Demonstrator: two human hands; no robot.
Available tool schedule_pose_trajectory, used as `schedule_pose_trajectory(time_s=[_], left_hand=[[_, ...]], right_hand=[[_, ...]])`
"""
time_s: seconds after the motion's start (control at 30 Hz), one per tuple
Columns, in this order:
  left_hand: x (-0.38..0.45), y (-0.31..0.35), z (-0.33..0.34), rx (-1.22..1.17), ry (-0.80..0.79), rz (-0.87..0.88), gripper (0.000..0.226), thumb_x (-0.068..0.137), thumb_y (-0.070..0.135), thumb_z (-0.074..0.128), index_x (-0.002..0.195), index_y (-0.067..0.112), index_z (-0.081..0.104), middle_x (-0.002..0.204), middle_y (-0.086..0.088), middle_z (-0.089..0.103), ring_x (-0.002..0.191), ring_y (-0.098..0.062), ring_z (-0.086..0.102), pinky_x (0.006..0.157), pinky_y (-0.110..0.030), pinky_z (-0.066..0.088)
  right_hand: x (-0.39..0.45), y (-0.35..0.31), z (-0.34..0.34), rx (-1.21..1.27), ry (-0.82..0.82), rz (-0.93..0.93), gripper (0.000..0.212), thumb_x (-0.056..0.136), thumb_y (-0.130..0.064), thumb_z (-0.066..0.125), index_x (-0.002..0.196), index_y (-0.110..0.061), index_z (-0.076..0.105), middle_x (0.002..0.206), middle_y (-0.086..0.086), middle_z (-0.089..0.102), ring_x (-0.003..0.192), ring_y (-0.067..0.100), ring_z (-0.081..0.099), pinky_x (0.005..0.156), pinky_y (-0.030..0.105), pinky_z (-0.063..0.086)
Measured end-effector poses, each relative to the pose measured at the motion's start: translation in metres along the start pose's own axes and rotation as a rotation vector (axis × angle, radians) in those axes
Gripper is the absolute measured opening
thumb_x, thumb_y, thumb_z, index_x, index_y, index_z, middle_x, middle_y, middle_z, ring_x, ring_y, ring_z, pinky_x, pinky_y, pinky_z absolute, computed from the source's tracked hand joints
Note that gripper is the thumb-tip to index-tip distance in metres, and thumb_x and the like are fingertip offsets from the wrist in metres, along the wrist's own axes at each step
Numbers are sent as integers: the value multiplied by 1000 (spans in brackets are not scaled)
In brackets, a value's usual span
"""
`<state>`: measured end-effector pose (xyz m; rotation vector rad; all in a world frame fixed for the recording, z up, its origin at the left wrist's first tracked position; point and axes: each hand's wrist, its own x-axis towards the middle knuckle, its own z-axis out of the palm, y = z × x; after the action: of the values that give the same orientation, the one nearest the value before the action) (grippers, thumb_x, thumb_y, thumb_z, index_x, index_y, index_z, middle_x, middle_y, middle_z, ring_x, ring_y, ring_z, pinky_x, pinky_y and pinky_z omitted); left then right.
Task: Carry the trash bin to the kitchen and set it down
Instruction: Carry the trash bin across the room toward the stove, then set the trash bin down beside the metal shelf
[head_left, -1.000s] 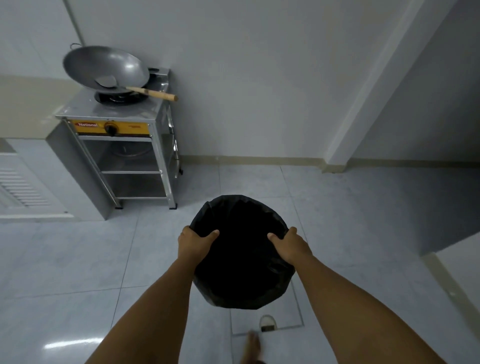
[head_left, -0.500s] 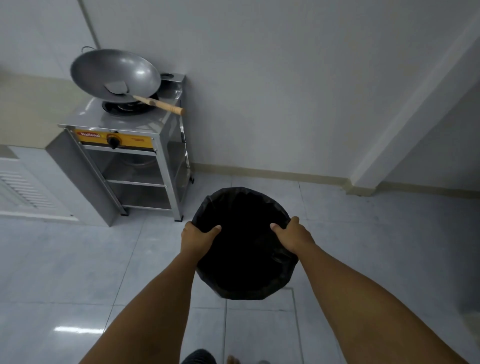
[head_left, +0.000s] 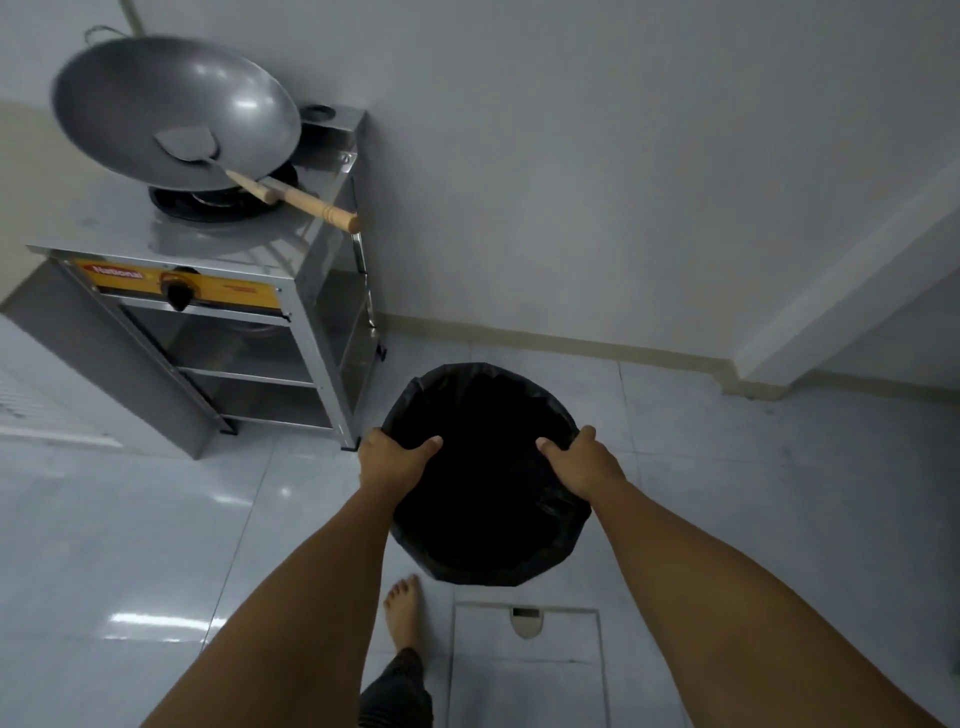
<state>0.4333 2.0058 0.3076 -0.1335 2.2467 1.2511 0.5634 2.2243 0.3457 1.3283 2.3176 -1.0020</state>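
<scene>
The trash bin, lined with a black bag, is held above the tiled floor by its rim. The left hand is clamped on the left edge and the right hand on the right edge, each grip pressed onto the rim with the thumb inside. A metal stove stand is seen just left of the bin, carrying a wok with a wooden-handled spatula. A bare foot and a floor hatch are seen below the bin. The wall lies ahead.
</scene>
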Motion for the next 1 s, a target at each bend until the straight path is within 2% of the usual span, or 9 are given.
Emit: schedule_pose_trajectory(time_s=[0.13,0.27,0.4,0.63,0.93,1.0], left_hand=[[70,16,6,38,-24,-31,112,50,69,77,138,4,48,135,-17,59,125,-39,58,103,-51,50],[138,32,20,61,-28,-77,93,71,49,81,140,2,42,139,-20,54,129,-40,53,106,-49,47],[227,19,45,87,-20,-101,88,77,44,78,142,1,39,141,-19,53,131,-40,52,106,-46,44],[384,-57,100,112,18,-153,86,81,44,74,145,3,34,144,-18,49,133,-40,49,107,-48,42],[496,-144,147,159,27,-158,93,75,56,72,146,7,37,141,-13,54,128,-39,54,104,-51,47],[509,-153,154,155,25,-159,89,78,53,72,146,7,37,140,-13,53,128,-39,54,104,-48,47]], right_hand=[[58,-29,10,10,-16,54,84,88,-65,49,146,-8,25,138,19,54,120,38,57,96,46,50],[132,-46,34,26,-7,93,79,88,-64,50,141,-9,30,134,18,57,117,38,59,96,49,51],[218,-61,72,20,-14,110,78,88,-63,50,141,-9,30,133,18,57,117,39,59,95,49,50],[376,-48,182,29,-39,96,79,87,-62,53,141,-10,31,134,17,56,118,40,58,97,52,49],[494,-17,282,46,-46,67,78,88,-60,53,144,-10,32,137,15,54,121,37,56,100,49,48],[508,-13,292,37,-34,61,78,89,-59,52,146,-11,31,138,15,53,123,38,55,100,50,48]])
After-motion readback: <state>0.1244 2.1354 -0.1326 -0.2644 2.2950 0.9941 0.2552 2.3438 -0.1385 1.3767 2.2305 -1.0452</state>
